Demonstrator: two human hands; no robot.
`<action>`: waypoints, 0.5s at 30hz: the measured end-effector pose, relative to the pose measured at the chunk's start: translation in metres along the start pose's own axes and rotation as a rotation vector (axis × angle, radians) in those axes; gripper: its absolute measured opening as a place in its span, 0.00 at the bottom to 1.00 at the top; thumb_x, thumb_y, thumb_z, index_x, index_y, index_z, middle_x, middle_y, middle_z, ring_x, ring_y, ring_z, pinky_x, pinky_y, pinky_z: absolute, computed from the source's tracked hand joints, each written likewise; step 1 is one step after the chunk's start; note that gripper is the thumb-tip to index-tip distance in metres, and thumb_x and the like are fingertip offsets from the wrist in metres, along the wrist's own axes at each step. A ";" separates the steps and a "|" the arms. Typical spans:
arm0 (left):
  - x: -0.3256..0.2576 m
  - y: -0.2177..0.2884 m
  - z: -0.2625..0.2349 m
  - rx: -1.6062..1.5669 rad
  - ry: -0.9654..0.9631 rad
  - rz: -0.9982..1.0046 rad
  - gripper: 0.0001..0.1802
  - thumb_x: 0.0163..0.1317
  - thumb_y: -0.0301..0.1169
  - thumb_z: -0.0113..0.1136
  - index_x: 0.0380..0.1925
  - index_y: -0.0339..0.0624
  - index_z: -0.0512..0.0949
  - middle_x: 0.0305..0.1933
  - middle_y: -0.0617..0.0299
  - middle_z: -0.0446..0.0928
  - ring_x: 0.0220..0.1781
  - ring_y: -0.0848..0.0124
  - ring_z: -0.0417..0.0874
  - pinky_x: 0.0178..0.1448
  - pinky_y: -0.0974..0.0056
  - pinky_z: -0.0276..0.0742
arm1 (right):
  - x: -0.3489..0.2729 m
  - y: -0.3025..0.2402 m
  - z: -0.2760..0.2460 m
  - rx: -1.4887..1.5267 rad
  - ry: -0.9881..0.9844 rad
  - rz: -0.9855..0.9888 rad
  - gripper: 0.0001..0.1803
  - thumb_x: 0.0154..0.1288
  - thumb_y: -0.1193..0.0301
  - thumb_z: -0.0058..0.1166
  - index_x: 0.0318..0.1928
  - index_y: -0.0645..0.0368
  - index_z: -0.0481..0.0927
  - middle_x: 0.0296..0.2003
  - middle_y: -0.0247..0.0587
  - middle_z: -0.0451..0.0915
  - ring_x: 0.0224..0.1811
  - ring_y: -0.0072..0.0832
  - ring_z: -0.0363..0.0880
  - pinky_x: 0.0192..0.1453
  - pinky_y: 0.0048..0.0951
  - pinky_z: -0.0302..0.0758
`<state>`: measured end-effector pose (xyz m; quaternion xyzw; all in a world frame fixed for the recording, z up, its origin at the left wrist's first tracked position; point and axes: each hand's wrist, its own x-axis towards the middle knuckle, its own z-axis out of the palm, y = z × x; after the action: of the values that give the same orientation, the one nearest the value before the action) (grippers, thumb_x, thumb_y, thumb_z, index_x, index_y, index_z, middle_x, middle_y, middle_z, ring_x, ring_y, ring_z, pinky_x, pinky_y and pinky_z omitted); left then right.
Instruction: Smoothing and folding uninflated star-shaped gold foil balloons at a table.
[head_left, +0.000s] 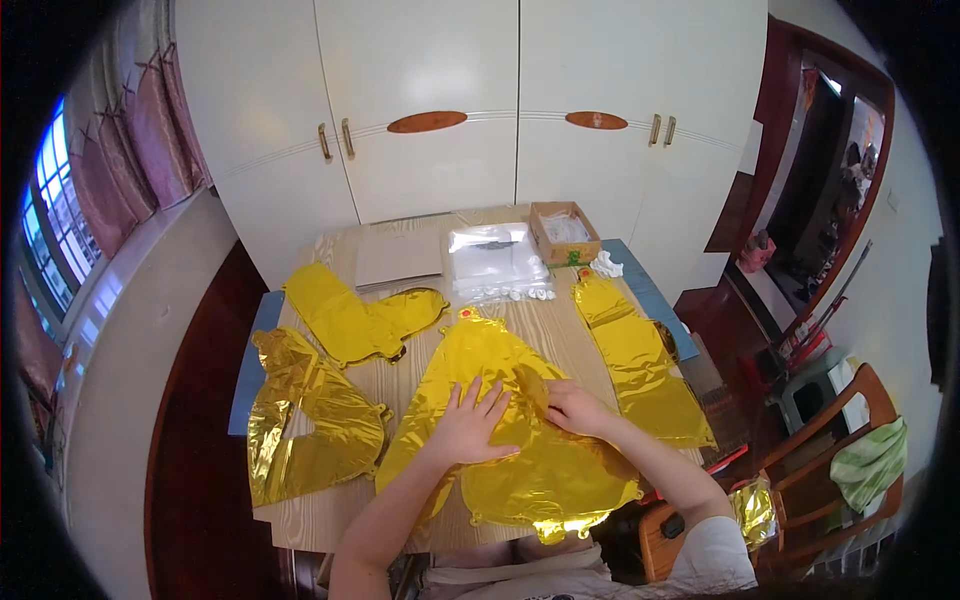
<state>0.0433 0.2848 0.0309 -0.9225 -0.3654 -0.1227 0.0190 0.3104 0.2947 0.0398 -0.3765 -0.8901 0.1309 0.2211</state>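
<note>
A large flat gold foil balloon [490, 360] lies in front of me on the wood-grain table, its lower edge hanging near my lap. My left hand [472, 425] rests flat on its middle with the fingers spread. Just to the right, my right hand [575, 407] is closed, its fingers curled on a raised fold of the same foil. Two more flat gold balloons lie to the left: a wrinkled, shiny one [318, 430] nearer me and a smoother one [350, 315] behind it. Another gold balloon [640, 360] stretches along the table's right side.
At the back stand see-through plastic sleeves [492, 258], a beige flat board [398, 255] and a small cardboard box [563, 238] with see-through bags. White crumpled scraps [606, 265] lie beside the box. A wooden chair [850, 440] with a green cloth is at right; white cupboards [420, 60] rise behind.
</note>
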 end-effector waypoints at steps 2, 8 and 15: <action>0.000 0.001 -0.002 -0.005 -0.028 -0.002 0.54 0.55 0.73 0.47 0.67 0.39 0.64 0.72 0.46 0.61 0.76 0.41 0.52 0.73 0.32 0.44 | 0.001 -0.005 0.003 0.000 0.004 0.008 0.18 0.64 0.64 0.58 0.51 0.60 0.81 0.56 0.45 0.78 0.61 0.44 0.73 0.65 0.41 0.69; 0.002 -0.001 -0.004 -0.028 -0.156 -0.029 0.54 0.54 0.74 0.47 0.64 0.37 0.68 0.68 0.41 0.64 0.76 0.39 0.50 0.74 0.32 0.43 | 0.004 0.006 0.013 -0.016 0.011 -0.038 0.23 0.63 0.61 0.59 0.56 0.56 0.79 0.59 0.39 0.77 0.64 0.43 0.71 0.67 0.41 0.67; 0.004 0.003 -0.013 -0.061 -0.103 -0.008 0.48 0.53 0.72 0.50 0.48 0.32 0.79 0.57 0.40 0.73 0.74 0.39 0.55 0.72 0.30 0.45 | 0.018 0.023 0.006 -0.090 -0.216 0.039 0.40 0.60 0.44 0.58 0.67 0.51 0.69 0.69 0.36 0.66 0.74 0.46 0.54 0.74 0.51 0.52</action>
<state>0.0458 0.2837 0.0444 -0.9263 -0.3656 -0.0862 -0.0285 0.3103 0.3227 0.0311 -0.3869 -0.9062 0.1352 0.1041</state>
